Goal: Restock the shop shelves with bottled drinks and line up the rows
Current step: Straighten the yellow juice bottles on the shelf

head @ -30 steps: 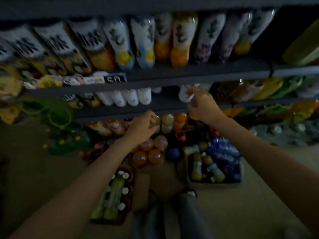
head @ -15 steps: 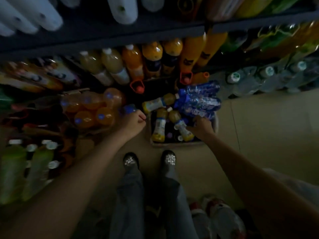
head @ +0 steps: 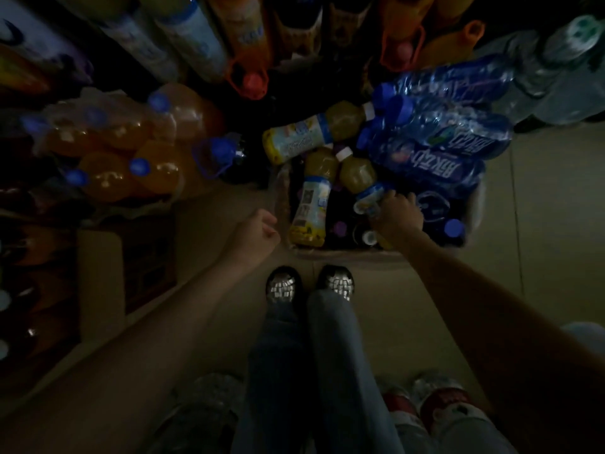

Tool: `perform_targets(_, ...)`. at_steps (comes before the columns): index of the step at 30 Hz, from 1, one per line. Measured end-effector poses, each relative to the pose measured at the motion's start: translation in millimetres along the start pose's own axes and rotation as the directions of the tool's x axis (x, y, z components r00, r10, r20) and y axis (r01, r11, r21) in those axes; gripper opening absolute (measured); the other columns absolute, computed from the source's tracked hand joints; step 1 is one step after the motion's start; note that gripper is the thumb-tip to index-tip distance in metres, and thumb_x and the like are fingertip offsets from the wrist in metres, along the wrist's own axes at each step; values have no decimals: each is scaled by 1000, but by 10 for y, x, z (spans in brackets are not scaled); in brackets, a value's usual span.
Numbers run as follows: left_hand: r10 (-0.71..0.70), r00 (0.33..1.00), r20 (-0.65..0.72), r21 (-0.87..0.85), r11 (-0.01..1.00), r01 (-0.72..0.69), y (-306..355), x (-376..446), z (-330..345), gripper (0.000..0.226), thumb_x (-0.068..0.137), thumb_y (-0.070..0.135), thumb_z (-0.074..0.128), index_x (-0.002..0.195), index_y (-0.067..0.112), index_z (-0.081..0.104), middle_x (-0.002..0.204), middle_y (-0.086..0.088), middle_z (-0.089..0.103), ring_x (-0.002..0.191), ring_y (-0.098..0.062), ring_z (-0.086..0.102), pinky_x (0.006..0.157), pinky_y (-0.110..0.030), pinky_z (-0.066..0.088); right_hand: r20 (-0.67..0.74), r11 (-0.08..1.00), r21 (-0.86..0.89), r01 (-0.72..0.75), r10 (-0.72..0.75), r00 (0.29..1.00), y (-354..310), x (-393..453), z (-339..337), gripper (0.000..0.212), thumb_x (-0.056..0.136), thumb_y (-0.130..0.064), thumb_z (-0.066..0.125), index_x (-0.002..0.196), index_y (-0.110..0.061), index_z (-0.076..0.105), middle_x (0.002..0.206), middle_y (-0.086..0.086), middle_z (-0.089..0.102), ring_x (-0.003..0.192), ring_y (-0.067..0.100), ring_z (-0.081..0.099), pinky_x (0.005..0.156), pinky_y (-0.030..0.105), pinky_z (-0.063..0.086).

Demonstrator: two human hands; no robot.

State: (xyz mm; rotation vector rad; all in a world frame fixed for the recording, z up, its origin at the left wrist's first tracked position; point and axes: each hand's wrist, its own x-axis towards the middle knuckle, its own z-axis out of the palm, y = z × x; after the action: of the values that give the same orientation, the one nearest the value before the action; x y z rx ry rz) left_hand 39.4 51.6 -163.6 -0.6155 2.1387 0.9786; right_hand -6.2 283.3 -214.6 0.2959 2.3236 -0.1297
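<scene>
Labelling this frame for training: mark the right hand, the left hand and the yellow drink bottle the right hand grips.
right hand [head: 397,214], head view, back of the hand
left hand [head: 257,234], head view, knuckles of the fist
yellow drink bottle [head: 358,173], head view, its shoulder

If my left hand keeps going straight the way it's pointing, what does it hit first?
Probably the upright yellow-labelled bottle at the crate's near-left corner; the left hand, a fist, points there. Depth is unclear.

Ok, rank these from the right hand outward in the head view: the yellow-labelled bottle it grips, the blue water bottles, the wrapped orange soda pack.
1. Yellow-labelled bottle, in the right hand grip.
2. Blue water bottles, just beyond, in the crate.
3. Orange soda pack, far left.
</scene>
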Motion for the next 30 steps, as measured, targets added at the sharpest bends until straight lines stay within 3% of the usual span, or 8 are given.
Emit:
perform_targets(5, -94, 992, 79, -285, 952, 112, 446, -95, -74, 34, 88, 14, 60, 117, 2, 50, 103, -7, 53, 91, -15, 49, 60, -11, 37, 173, 947, 318, -39, -18, 985, -39, -315, -502, 51, 76, -24, 73, 118, -3, 53, 120, 16, 57, 114, 33, 52, 85, 37, 46)
perform_targets(8, -115, 943, 311, -467, 846, 258, 646, -196, 27, 45, 82, 39, 64, 118, 14, 54, 106, 1, 62, 97, -16, 61, 74, -21, 50, 273, 840, 539, 65, -248, 930, -105, -701, -767, 47, 74, -29, 76, 111, -4, 61, 101, 6, 64, 90, 23, 62, 67, 28, 50)
perform_targets(11, -98, 924, 370, -661, 671, 335, 640, -296, 13, 59, 75, 43, 70, 125, 17, 54, 102, -1, 69, 84, -16, 69, 62, -30, 54, 347, 756, 633, 168, -471, 811, -329, -921, -960, 39, 75, -33, 74, 97, -2, 68, 87, 11, 68, 78, 20, 63, 69, 31, 50)
perform_targets(15, -242, 941, 237, -712, 616, 338, 434, -285, -340, 46, 91, 29, 54, 132, 9, 47, 134, -15, 50, 112, -26, 54, 98, -42, 46, 295, 538, 827, -164, -165, 941, -644, -497, -679, 13, 86, -28, 64, 78, -18, 64, 80, 4, 62, 76, 17, 58, 69, 24, 45)
perform_targets(17, -292, 954, 75, -728, 637, 252, 180, -279, -569, 31, 88, 17, 59, 118, 7, 54, 128, -17, 55, 104, -29, 59, 92, -44, 51, 379, 387, 855, -346, -10, 925, -877, -267, -335, 23, 88, -29, 61, 107, -15, 60, 105, 8, 62, 98, 22, 59, 82, 26, 48)
perform_targets(21, -280, 957, -70, -592, 784, 187, -379, -336, -871, 31, 77, 22, 72, 104, 18, 58, 101, -4, 66, 90, -19, 64, 77, -34, 53, 310, 661, 682, -312, 124, 943, -1211, -243, 184, 82, 80, -38, 70, 138, 0, 25, 132, 13, 48, 119, 31, 51, 92, 38, 44)
perform_targets(27, -349, 937, -21, -629, 733, 259, -282, -657, -1113, 26, 74, 25, 75, 94, 19, 61, 102, -7, 66, 90, -23, 64, 84, -39, 53, 564, 520, 726, -451, -73, 823, -1107, -678, -480, 39, 90, -28, 58, 121, -4, 54, 106, 12, 61, 85, 29, 60, 72, 34, 54)
perform_targets(30, -298, 954, -23, -653, 727, 212, 250, -1198, -1617, 32, 73, 29, 76, 99, 16, 64, 104, -9, 68, 92, -25, 66, 87, -42, 53, 567, 663, 683, -307, -216, 795, -1146, -1341, -1327, 45, 84, -26, 65, 121, -3, 56, 95, 10, 64, 80, 22, 62, 78, 35, 55)
